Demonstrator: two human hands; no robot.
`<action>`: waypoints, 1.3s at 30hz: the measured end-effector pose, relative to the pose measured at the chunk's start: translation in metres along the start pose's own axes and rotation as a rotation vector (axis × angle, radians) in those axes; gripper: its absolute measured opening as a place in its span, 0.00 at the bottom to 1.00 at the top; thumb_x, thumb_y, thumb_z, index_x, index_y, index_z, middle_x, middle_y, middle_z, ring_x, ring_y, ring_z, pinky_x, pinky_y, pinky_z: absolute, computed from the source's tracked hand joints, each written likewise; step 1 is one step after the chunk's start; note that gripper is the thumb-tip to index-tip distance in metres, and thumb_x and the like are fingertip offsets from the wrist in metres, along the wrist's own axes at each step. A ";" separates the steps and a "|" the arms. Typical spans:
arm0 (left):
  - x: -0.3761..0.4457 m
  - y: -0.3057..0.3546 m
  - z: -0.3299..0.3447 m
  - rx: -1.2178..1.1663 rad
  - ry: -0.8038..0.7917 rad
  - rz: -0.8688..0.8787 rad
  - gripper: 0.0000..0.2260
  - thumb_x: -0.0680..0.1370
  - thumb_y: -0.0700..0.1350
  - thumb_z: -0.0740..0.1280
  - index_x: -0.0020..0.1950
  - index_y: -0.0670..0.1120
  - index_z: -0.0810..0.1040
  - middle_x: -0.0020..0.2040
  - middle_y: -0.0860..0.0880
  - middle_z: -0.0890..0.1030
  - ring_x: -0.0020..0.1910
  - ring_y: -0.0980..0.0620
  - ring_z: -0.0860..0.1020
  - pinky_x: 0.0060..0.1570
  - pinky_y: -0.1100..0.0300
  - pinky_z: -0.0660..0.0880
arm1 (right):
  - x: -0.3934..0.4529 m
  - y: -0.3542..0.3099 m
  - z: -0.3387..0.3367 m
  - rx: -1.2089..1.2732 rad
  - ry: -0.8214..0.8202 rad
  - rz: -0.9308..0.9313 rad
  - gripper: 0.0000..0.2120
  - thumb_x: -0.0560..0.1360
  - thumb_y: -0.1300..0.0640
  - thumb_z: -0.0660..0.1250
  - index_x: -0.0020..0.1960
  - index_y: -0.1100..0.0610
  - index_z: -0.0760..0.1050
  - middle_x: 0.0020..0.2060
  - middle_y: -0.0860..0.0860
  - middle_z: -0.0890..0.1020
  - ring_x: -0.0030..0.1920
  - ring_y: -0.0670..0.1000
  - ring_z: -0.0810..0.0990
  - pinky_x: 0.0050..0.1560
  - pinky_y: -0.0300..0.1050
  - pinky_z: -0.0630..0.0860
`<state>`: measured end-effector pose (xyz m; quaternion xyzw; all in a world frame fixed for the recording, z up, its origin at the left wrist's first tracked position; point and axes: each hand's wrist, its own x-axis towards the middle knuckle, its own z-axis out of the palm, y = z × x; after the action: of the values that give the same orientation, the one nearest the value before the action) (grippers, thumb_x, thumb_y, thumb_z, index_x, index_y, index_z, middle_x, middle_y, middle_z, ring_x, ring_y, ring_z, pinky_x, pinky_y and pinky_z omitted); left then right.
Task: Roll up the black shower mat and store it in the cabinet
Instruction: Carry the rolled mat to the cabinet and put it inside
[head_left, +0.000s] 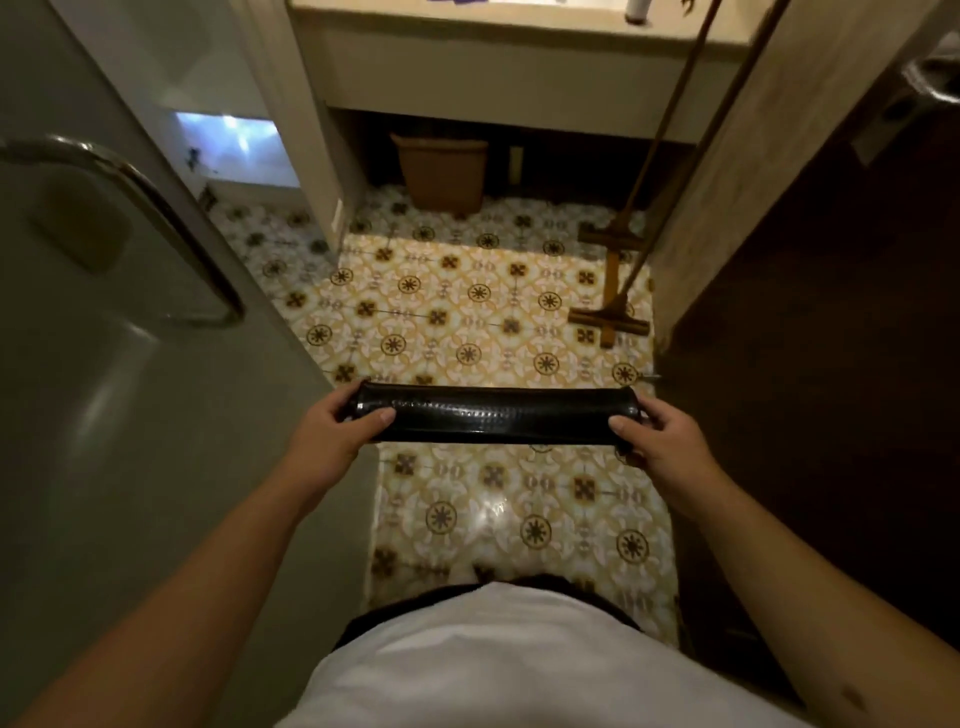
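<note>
White shirt (509, 660) lowest in view, forearms out ahead, left hand (332, 431) and right hand (662, 441) each curled round one end of the rolled black shower mat (493, 418), level between the fingers above patterned floor tiles (467, 312).

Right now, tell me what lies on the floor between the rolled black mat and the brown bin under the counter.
Only bare patterned floor tile lies between the rolled mat and the brown bin, as the head view shows. The two mops stand off to the right.
</note>
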<state>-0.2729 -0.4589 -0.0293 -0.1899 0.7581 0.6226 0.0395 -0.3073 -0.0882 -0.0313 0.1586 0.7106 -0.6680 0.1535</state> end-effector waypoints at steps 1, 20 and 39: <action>0.015 0.005 -0.004 0.004 0.007 -0.008 0.21 0.73 0.44 0.73 0.65 0.44 0.77 0.47 0.53 0.81 0.34 0.66 0.78 0.30 0.74 0.72 | 0.016 -0.007 0.009 0.002 -0.001 0.009 0.24 0.72 0.61 0.72 0.67 0.56 0.73 0.48 0.55 0.82 0.43 0.56 0.79 0.40 0.50 0.74; 0.236 0.075 0.018 -0.044 0.256 -0.133 0.19 0.74 0.46 0.72 0.65 0.50 0.77 0.50 0.54 0.82 0.38 0.65 0.80 0.30 0.72 0.72 | 0.335 -0.142 0.050 -0.197 -0.294 0.036 0.25 0.71 0.63 0.73 0.67 0.57 0.74 0.52 0.55 0.83 0.37 0.45 0.82 0.31 0.38 0.75; 0.399 0.120 -0.041 -0.137 0.526 -0.181 0.22 0.74 0.46 0.72 0.68 0.49 0.74 0.52 0.52 0.80 0.44 0.55 0.78 0.48 0.55 0.77 | 0.550 -0.273 0.195 -0.400 -0.600 -0.087 0.14 0.70 0.57 0.74 0.53 0.43 0.81 0.36 0.49 0.83 0.33 0.50 0.79 0.31 0.43 0.73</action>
<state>-0.6755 -0.5752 -0.0268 -0.4140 0.6786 0.5955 -0.1162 -0.9194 -0.2873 -0.0339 -0.1080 0.7565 -0.5387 0.3549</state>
